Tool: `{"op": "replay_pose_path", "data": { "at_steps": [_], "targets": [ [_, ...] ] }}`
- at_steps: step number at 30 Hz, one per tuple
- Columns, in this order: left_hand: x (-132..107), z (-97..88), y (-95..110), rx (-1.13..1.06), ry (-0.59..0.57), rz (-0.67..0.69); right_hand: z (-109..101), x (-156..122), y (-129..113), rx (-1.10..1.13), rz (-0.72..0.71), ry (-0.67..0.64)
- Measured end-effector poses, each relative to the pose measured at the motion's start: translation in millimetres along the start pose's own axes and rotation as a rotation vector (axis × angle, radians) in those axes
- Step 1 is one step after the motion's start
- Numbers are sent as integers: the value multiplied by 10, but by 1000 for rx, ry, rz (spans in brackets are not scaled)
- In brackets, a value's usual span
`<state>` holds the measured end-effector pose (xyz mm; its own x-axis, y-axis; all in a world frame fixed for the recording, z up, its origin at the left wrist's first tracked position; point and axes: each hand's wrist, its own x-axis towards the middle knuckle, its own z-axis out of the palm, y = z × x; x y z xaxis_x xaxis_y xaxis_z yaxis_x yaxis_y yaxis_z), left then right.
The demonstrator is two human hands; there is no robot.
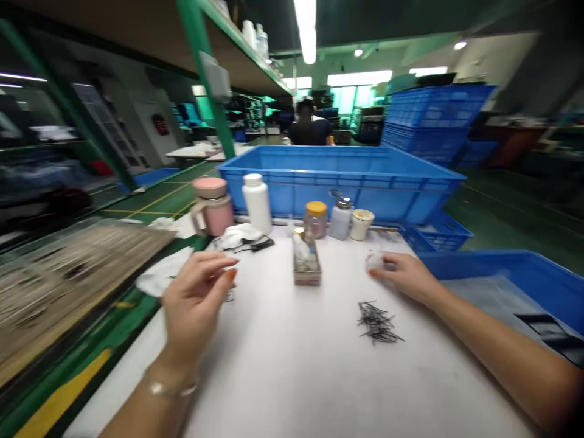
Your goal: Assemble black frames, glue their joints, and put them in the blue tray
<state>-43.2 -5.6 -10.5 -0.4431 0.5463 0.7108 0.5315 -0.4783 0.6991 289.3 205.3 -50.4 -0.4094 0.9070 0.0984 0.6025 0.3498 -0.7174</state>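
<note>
My left hand (196, 298) hovers above the white table (283, 365), fingers curled toward the thumb in a loose pinch; whether anything small sits in it I cannot make out. My right hand (404, 277) rests on the table at the right, fingers closed around a small clear object (374, 260). A heap of thin dark pins (376, 322) lies just in front of the right wrist. A small open box (306, 264) of clear parts stands between the two hands.
Along the table's back stand a pink mug (212, 205), a white bottle (256, 204), a yellow-lidded jar (316, 219), a pump bottle (340, 216) and a small cup (362, 224). Blue crates (347, 176) sit behind and right. A person stands far off.
</note>
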Motion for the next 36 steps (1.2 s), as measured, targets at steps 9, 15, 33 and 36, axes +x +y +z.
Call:
{"op": "replay_pose_path", "data": {
  "at_steps": [9, 15, 33, 36],
  "targets": [
    [352, -549, 42, -656, 671, -125, 191, -260, -808, 639, 111, 345],
    [493, -1174, 71, -386, 652, -61, 959, -537, -2040, 822, 43, -44],
    [887, -1591, -963, 1297, -592, -449, 1801, -493, -1915, 693, -61, -320],
    [926, -1578, -933, 1294, -607, -379, 1794, -486, -1923, 676, -64, -314]
  ]
}}
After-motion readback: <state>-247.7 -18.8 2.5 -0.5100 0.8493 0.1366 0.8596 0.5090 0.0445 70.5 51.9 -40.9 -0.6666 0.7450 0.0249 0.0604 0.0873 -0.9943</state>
